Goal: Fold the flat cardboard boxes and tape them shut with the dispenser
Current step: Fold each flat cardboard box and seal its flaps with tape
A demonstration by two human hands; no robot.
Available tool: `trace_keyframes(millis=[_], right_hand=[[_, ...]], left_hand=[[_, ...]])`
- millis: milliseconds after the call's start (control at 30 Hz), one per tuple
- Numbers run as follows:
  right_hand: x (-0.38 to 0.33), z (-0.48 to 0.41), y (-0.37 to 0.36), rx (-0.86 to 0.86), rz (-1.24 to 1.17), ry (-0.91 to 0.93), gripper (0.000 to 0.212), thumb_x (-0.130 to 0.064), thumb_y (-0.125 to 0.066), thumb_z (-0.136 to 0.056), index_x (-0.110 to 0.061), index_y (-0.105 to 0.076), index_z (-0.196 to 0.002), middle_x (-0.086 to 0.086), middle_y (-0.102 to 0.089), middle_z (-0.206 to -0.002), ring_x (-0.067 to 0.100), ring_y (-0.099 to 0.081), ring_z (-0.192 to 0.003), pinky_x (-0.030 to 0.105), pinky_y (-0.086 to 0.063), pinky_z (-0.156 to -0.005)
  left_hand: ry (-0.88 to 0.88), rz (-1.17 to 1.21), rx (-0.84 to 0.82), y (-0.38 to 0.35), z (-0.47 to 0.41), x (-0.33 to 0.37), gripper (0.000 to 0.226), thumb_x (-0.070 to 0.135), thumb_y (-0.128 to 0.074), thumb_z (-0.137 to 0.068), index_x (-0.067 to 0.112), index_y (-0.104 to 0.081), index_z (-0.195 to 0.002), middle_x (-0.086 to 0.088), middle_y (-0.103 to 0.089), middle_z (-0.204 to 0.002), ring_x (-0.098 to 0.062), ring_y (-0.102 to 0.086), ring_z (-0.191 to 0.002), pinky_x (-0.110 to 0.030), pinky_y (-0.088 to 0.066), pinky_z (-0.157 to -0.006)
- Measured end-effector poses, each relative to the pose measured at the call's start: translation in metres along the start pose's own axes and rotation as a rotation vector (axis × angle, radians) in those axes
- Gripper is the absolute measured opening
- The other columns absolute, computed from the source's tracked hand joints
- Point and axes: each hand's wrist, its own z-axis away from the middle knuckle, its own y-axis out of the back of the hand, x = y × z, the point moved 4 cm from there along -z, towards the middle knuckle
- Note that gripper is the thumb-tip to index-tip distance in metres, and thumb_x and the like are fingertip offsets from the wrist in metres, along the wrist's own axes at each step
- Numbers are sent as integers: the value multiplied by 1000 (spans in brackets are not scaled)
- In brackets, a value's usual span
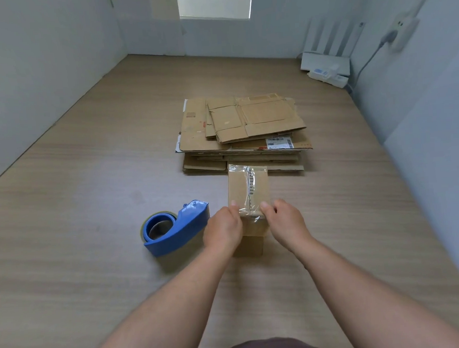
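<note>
A small folded cardboard box (pixel 246 189) stands on the wooden floor in front of me, with clear tape running along its top seam. My left hand (pixel 222 229) grips its near left corner, thumb on top. My right hand (pixel 285 221) grips the near right corner, thumb pressing the tape end. A blue tape dispenser (pixel 175 228) lies on the floor just left of my left hand, untouched. A stack of flat cardboard boxes (pixel 243 132) lies just beyond the small box.
White walls close in on the left, back and right. A white router with antennas (pixel 326 60) and a power strip (pixel 328 77) sit in the far right corner, with a cable running up to a wall plug (pixel 399 33).
</note>
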Motion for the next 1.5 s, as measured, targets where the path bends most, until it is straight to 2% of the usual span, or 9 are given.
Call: trace_keyframes(millis=[100, 200, 300, 467, 700, 900, 1033, 1200, 1500], right_hand=[[4, -1, 10, -44, 12, 62, 39, -29, -38, -101, -18, -37, -64, 0, -46, -70, 25, -46, -79, 32, -26, -64], [2, 5, 17, -150, 27, 121, 37, -45, -44, -97, -21, -45, -68, -5, -49, -69, 21, -49, -75, 33, -33, -62], [-4, 7, 19, -205, 350, 200, 34, -60, -53, -87, -28, -44, -79, -8, -52, -80, 17, -50, -78, 30, -32, -58], [1, 1, 15, -124, 425, 348, 28, -41, -49, -97, -14, -54, -100, 8, -64, -108, 29, -56, -103, 31, -30, -70], [5, 5, 18, -154, 389, 428, 18, -27, -45, -100, -15, -46, -87, 14, -63, -104, 30, -55, -99, 30, -27, -71], [5, 9, 7, 9, 430, 317, 31, -29, -42, -100, -4, -60, -105, 13, -63, -109, 31, -56, -103, 34, -38, -77], [5, 7, 9, -214, 338, 277, 13, -16, -48, -91, -8, -57, -96, 11, -58, -101, 28, -52, -95, 29, -33, -72], [8, -2, 26, -314, 342, 322, 18, -19, -47, -95, -8, -59, -87, 8, -60, -90, 22, -50, -86, 31, -35, -70], [11, 1, 18, -77, 507, 476, 26, -27, -44, -99, -7, -60, -96, 14, -65, -104, 30, -57, -97, 32, -34, -71]], left_hand=[[-18, 40, -9, 4, -3, -3, 62, 43, -16, -104, 4, -64, -108, -15, -66, -106, -31, -59, -103, -43, -47, -94], [-102, 14, -140, 8, -3, -4, 64, 59, -23, -98, 8, -63, -99, -6, -64, -88, -24, -61, -90, -38, -51, -83], [-204, -249, -224, 11, -3, -5, 55, 67, -35, -91, 16, -53, -98, 1, -60, -81, -16, -58, -77, -28, -47, -65], [-356, -538, -194, 23, -6, -8, 42, 51, -31, -100, 13, -47, -107, -4, -61, -95, -21, -58, -87, -32, -47, -75], [-261, -127, -405, 25, -8, -22, 34, 38, -33, -103, 23, -55, -124, 5, -63, -110, -13, -58, -103, -32, -47, -97], [-249, -322, 36, 20, 6, -11, 39, 34, -30, -104, 11, -60, -98, -8, -67, -89, -25, -62, -84, -36, -51, -72], [-300, -431, -109, 19, 6, -17, 31, 23, -27, -103, 13, -55, -111, -1, -59, -85, -13, -54, -69, -26, -43, -59], [-332, -304, -295, 33, -3, -18, 28, 25, -31, -103, 17, -55, -115, -5, -67, -109, -20, -61, -101, -37, -48, -93], [-287, -334, -226, 30, -8, -14, 37, 37, -46, -98, 9, -65, -83, -4, -71, -91, -18, -66, -88, -37, -53, -85]])
